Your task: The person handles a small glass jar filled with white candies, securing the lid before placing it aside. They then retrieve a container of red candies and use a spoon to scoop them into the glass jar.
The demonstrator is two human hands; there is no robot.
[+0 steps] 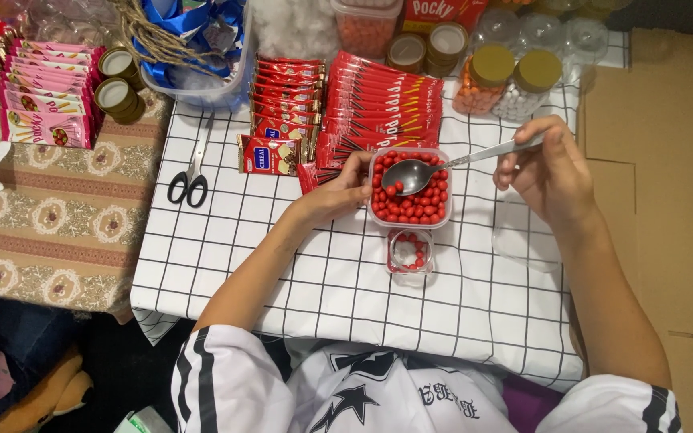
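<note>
The right hand (551, 172) is closed around the handle of a metal spoon (443, 164), fingers curled tight on its far end. The spoon's bowl hangs just over a clear plastic tub (409, 188) heaped with small round red candies, and one candy seems to sit at the bowl's edge. The left hand (342, 191) rests against the tub's left wall, fingers bent around its rim and touching it, steadying rather than lifting. The tub stands on a white cloth with a black grid (322, 273), between the two hands.

Just in front of the tub, nearer the person, stands a small clear jar (411, 252) with a few red candies at the bottom. Behind the tub lie flat red boxes (382, 108) fanned in overlapping rows, with smaller red packets (270, 154) beside them on the left. Black-handled scissors (190, 180) lie further left on the cloth. At the far right stand two jars with gold lids (515, 76), one holding orange sweets and one holding white. Pink boxes (46, 104) are stacked on the patterned cloth at the far left.
</note>
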